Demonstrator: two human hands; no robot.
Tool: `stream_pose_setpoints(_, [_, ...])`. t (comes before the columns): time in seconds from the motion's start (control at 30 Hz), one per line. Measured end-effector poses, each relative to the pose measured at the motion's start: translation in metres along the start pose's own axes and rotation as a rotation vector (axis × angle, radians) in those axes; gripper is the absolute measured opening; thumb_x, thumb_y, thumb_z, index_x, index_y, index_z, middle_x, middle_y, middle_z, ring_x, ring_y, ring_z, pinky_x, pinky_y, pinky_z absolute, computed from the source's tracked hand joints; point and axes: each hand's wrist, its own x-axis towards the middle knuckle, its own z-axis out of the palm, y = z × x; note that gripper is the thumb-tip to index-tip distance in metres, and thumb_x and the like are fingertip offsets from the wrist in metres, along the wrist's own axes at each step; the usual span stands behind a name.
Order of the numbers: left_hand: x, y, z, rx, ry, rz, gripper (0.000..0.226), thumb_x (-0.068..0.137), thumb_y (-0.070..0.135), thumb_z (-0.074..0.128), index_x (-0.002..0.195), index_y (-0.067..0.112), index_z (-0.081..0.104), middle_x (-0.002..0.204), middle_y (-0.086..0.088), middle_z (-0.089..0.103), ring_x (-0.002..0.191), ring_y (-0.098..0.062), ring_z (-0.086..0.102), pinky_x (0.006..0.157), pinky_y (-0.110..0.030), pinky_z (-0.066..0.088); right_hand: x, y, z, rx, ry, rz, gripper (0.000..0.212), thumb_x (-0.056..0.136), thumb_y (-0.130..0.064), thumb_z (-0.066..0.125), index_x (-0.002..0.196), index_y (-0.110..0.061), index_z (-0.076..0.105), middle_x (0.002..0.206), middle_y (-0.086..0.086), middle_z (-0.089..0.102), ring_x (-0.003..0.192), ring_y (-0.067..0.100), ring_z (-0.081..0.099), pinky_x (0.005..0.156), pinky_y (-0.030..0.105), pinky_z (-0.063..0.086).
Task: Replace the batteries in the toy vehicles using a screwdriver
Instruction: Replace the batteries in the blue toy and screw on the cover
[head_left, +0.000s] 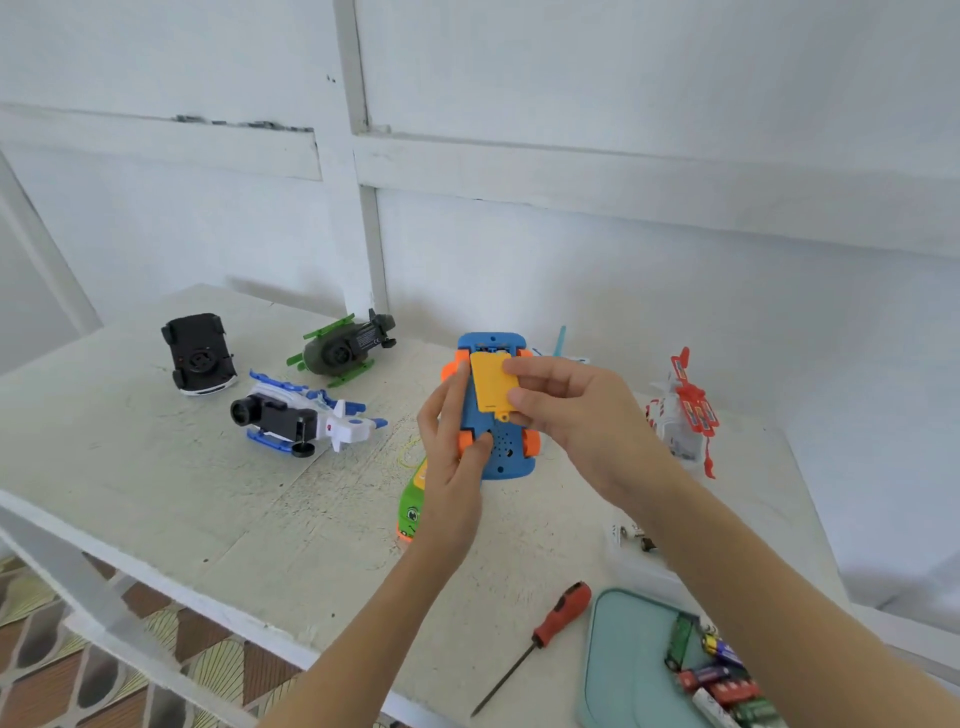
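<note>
A person holds a blue toy car (493, 415) with orange wheels upside down above a white tabletop (156, 467), its underside facing the camera. The left hand (449, 452) grips the car from its left edge, fingers curled round the side and the thumb pressed on the underside near a lower orange wheel. The right hand (566, 410) pinches a yellow battery cover (491, 384) by its right edge, thumb in front and fingers (524, 370) behind, holding the cover flat over the battery bay in the middle of the underside. A small tab on the cover points down toward the speaker holes.

The step in hand appears to be fitting or lifting this cover; which of the two cannot be told, and the bay itself is hidden behind the cover.

If the cover is going on, the next move likely calls for seating it flush, then reaching for the red-handled screwdriver (540, 636), which lies on the tabletop near the front edge, well apart from both hands. Just beside it sits a pale green tray (623, 670) holding loose batteries (717, 675).

Other toys lie about: a black car (200, 353), a green helicopter (343, 348), a blue and white helicopter (301, 415) and a red and white one (683, 415).
</note>
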Motion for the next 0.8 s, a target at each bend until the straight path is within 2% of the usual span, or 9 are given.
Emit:
stream_pose_setpoints(0.1, [-0.0017, 0.0031, 0.0009, 0.010, -0.003, 0.009, 0.064, 0.087, 0.016, 0.040, 0.134, 0.058, 0.034, 0.141, 0.008, 0.031, 0.131, -0.011, 0.042, 0.108, -0.045, 0.043, 0.0032, -0.0001, 0.0008, -0.007, 0.047, -0.036, 0.022, 0.082, 0.004, 0.063, 0.097, -0.012, 0.066, 0.089, 0.001, 0.069, 0.076, 0.006, 0.068, 0.068, 0.017, 0.054])
stream_pose_setpoints(0.2, [-0.0020, 0.0047, 0.0007, -0.001, -0.014, 0.011, 0.066, 0.087, 0.015, 0.040, 0.131, 0.064, 0.036, 0.140, 0.009, 0.031, 0.128, -0.014, 0.045, 0.105, -0.044, 0.046, 0.0040, 0.0010, 0.0000, -0.033, 0.066, -0.040, 0.022, 0.082, 0.004, 0.063, 0.096, -0.013, 0.067, 0.090, 0.000, 0.069, 0.076, 0.005, 0.068, 0.067, 0.016, 0.054])
stream_pose_setpoints(0.33, [-0.0030, 0.0071, 0.0024, 0.000, -0.028, 0.014, 0.063, 0.087, 0.014, 0.040, 0.134, 0.056, 0.032, 0.138, 0.010, 0.031, 0.125, -0.010, 0.045, 0.104, -0.037, 0.047, 0.0051, 0.0016, 0.0002, -0.061, 0.069, -0.039, 0.022, 0.082, 0.004, 0.063, 0.099, -0.011, 0.067, 0.091, -0.002, 0.068, 0.077, 0.006, 0.068, 0.069, 0.017, 0.055])
stream_pose_setpoints(0.47, [-0.0037, 0.0068, 0.0018, -0.011, -0.029, 0.010, 0.063, 0.086, 0.015, 0.039, 0.133, 0.056, 0.033, 0.139, 0.009, 0.030, 0.125, -0.012, 0.045, 0.103, -0.038, 0.048, 0.0049, 0.0029, -0.0005, -0.094, 0.084, -0.045, 0.024, 0.083, 0.004, 0.063, 0.102, -0.010, 0.067, 0.094, -0.002, 0.068, 0.079, 0.007, 0.067, 0.069, 0.018, 0.054])
stream_pose_setpoints(0.67, [-0.0056, 0.0063, 0.0029, -0.019, -0.034, 0.015, 0.062, 0.086, 0.014, 0.039, 0.133, 0.053, 0.033, 0.137, 0.009, 0.030, 0.117, -0.001, 0.047, 0.095, -0.024, 0.049, 0.0053, 0.0028, -0.0020, -0.102, 0.098, -0.038, 0.022, 0.083, 0.004, 0.062, 0.098, -0.013, 0.067, 0.092, 0.000, 0.068, 0.078, 0.006, 0.066, 0.068, 0.016, 0.054])
stream_pose_setpoints(0.8, [-0.0056, 0.0055, 0.0038, -0.016, -0.041, 0.009, 0.062, 0.086, 0.014, 0.040, 0.133, 0.053, 0.033, 0.137, 0.008, 0.030, 0.120, -0.008, 0.047, 0.098, -0.027, 0.049, 0.0067, 0.0024, -0.0037, -0.108, 0.102, -0.029, 0.022, 0.083, 0.003, 0.063, 0.097, -0.013, 0.068, 0.091, 0.001, 0.068, 0.075, 0.004, 0.066, 0.067, 0.016, 0.054])
